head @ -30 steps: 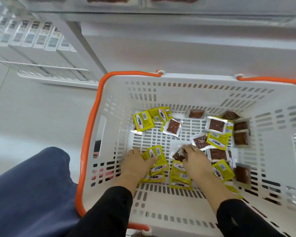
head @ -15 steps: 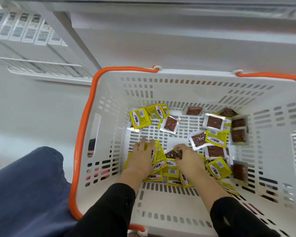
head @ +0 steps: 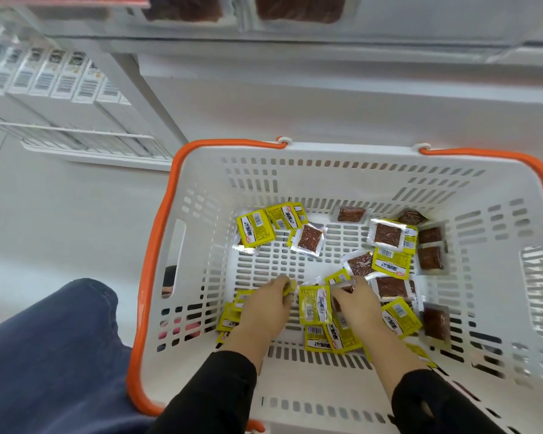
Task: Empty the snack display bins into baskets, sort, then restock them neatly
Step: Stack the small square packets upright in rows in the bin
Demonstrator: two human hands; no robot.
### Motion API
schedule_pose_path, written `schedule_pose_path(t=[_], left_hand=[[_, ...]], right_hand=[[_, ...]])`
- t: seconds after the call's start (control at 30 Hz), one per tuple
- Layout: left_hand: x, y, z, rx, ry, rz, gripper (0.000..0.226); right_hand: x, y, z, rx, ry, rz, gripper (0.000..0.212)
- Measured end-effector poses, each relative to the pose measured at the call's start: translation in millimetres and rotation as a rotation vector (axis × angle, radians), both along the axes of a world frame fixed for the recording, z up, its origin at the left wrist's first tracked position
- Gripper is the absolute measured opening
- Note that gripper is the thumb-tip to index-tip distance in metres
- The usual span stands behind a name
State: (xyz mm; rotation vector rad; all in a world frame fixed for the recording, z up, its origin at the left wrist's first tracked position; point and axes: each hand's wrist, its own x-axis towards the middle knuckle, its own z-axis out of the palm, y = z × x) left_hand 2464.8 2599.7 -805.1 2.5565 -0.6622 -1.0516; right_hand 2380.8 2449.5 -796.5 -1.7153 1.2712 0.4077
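A white basket [head: 201, 277] with orange handles [head: 157, 245] stands on the floor below me. Several yellow snack packets [head: 255, 228] and clear packets with brown filling [head: 388, 234] lie scattered on its slotted bottom. My left hand [head: 264, 308] is at the near middle, over a small pile of yellow packets [head: 229, 317], its fingertips curled on the edge of one. My right hand [head: 358, 308] is beside it and pinches a brown packet with a silver edge [head: 345, 286]. One yellow packet [head: 314, 303] stands between the two hands.
White shelving with rows of barcoded boxes [head: 60, 79] is at the far left. Clear display bins holding brown snacks [head: 298, 7] run along the top. My knee in blue trousers [head: 51, 349] is left of the basket.
Both hands drew closer to me over the near pile. My left hand went from lying flat to curling on a yellow packet, and a yellow packet now stands up between the hands.
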Motion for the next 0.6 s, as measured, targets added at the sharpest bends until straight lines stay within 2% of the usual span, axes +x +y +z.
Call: schedule_pose_path(t=[0.13,0.27,0.33,0.43,0.5,0.57,0.6], left_hand=[[7.1,-6.6,22.6,-0.186,0.2,0.51,0.032],[16.8,-14.3,58.2,-0.449,0.472,0.926,0.024],[16.1,-17.2,78.3,-0.561,0.528,0.985,0.035],[8.6,-20.2,94.7,-0.728,0.544,1.057,0.084],[4.3,-20.5,96.5,-0.819,0.564,1.073,0.101],[-4.0,-17.3,119.9,-0.888,0.545,1.056,0.096],[-10.3,-15.1,142.8,-0.906,0.526,1.029,0.082]], right_hand=[[9.7,-4.7,37.6,0.2,-0.166,-0.316,0.05],[19.0,-5.3,73.0,0.373,-0.319,-0.541,0.039],[22.2,0.7,91.6,0.401,-0.392,-0.569,0.023],[19.9,8.6,118.0,0.442,-0.542,-0.584,0.008],[13.0,12.3,136.6,0.455,-0.609,-0.588,0.008],[4.4,14.4,154.2,0.454,-0.652,-0.573,0.017],[0.0,15.3,162.8,0.453,-0.677,-0.564,0.015]])
